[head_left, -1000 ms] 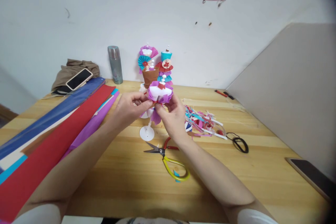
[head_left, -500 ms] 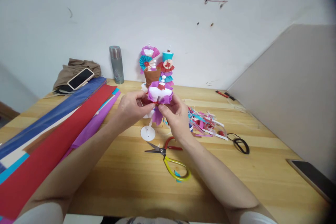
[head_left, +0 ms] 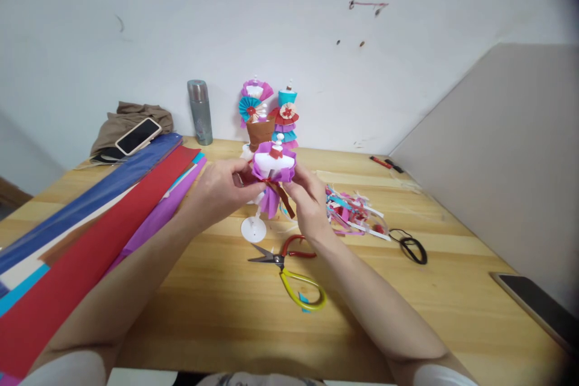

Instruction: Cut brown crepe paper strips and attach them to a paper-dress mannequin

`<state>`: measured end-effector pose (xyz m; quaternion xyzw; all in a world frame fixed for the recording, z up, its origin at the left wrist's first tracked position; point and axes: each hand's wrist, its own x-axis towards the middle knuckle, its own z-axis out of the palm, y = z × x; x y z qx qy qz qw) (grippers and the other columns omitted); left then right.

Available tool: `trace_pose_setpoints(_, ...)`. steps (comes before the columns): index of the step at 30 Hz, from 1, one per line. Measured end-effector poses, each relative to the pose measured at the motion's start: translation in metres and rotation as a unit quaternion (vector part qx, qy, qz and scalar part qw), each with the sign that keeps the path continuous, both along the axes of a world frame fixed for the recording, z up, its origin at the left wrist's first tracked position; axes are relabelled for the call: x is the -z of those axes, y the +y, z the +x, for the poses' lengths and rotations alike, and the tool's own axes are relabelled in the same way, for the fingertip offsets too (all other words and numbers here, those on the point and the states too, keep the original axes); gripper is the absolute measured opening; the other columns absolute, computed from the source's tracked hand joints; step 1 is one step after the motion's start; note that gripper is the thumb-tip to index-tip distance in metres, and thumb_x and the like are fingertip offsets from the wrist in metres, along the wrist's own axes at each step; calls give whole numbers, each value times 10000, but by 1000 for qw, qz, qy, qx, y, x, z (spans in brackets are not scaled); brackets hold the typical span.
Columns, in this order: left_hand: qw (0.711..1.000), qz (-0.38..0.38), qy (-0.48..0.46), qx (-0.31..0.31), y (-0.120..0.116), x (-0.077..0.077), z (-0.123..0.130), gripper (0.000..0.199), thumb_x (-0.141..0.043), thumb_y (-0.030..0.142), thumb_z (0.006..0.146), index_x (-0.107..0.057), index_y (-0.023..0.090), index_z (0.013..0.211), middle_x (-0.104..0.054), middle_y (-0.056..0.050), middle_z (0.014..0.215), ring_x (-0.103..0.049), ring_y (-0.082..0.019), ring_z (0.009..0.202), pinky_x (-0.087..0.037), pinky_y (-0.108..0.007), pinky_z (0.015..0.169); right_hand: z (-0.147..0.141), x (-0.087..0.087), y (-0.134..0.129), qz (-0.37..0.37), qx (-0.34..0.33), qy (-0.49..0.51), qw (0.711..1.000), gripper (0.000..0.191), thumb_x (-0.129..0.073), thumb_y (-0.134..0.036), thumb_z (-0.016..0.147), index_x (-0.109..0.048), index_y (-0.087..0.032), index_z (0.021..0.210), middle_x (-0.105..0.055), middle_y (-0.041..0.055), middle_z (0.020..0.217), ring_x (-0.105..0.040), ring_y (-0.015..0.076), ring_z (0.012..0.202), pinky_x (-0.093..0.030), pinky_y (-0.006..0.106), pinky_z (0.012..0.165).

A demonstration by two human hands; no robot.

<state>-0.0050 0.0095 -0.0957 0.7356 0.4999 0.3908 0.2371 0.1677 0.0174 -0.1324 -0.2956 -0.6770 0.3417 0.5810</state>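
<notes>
A small white mannequin (head_left: 273, 162) wears purple crepe paper, with a red band at its neck. My left hand (head_left: 228, 184) pinches the paper at its waist from the left. On the other side my right hand (head_left: 307, 196) closes on the purple paper, its fingers partly behind the figure. A brown strip (head_left: 286, 200) hangs down from the waist between the hands. The round white base (head_left: 253, 229) shows below. Behind stand other dressed mannequins, one in brown (head_left: 260, 132) and one in turquoise and red (head_left: 286, 114).
Open scissors (head_left: 280, 260) lie in front of the figure. Paper scraps (head_left: 355, 214) and a black cord (head_left: 414, 249) are to the right, a phone (head_left: 538, 307) farther right. Coloured paper sheets (head_left: 113, 223) cover the left, with a flask (head_left: 200, 113) behind.
A brown strip now hangs at the waist, where my thumbs met before. My right thumb has moved right, away from my left one.
</notes>
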Motion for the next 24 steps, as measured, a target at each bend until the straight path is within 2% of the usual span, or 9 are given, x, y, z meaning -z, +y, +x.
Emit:
trace_pose_setpoints(3,999,20,28,-16,-1,0,0,197,-686,361,735,-696,167,772,-590,28,590,-498,-104,547,-373,-221,493,5,3,1,7,6,-27,1000,355,-524,-257,853,-631,-224,1189,-691,58,1180,-631,239,1089,-471,405,964)
trace_pose_setpoints(5,999,20,38,-27,-2,-1,-2,213,-692,374,724,-654,166,702,-566,32,563,-498,-107,545,-371,-227,500,11,3,1,16,44,-52,998,348,-539,-289,855,-622,-212,1184,-689,75,1183,-623,247,1106,-460,416,969)
trace_pose_setpoints(7,998,14,37,-44,-1,-4,-4,254,-708,394,694,-608,164,651,-559,30,556,-502,-111,546,-373,-234,504,17,-2,0,28,110,-93,989,262,-554,-309,841,-654,-195,1055,-715,80,1061,-644,244,1013,-471,405,910)
trace_pose_setpoints(9,998,15,21,-49,-1,-7,-7,265,-725,405,660,-628,161,694,-604,14,619,-535,-125,591,-405,-243,536,23,-10,-4,37,157,-151,975,154,-561,-310,821,-649,-186,846,-710,61,851,-648,220,836,-477,368,795)
trace_pose_setpoints(12,999,21,7,-23,3,-9,-10,376,-736,411,639,-707,167,925,-700,-35,857,-614,-178,774,-478,-281,661,28,-25,-13,42,153,-250,955,201,-577,-338,810,-581,-185,680,-650,33,671,-593,179,655,-434,316,655)
trace_pose_setpoints(16,999,30,26,15,12,-5,-12,553,-758,425,621,-692,221,1131,-678,-67,1154,-600,-265,1069,-483,-386,892,25,-31,-23,65,151,-361,918,252,-628,-401,794,-579,-177,690,-636,43,677,-553,171,623,-375,287,586)
trace_pose_setpoints(20,999,20,22,34,21,-1,-8,546,-780,415,603,-695,238,1113,-630,-71,1272,-520,-305,1235,-393,-462,1058,18,-22,-25,84,165,-390,902,182,-643,-292,788,-602,-171,659,-631,35,635,-527,148,561,-350,272,556)
trace_pose_setpoints(24,998,30,-3,54,24,-1,-2,387,-786,357,607,-731,204,958,-630,-92,1268,-512,-306,1256,-359,-456,1099,14,-17,-26,77,159,-369,913,192,-626,-230,800,-621,-178,615,-634,17,583,-508,127,501,-346,267,534)
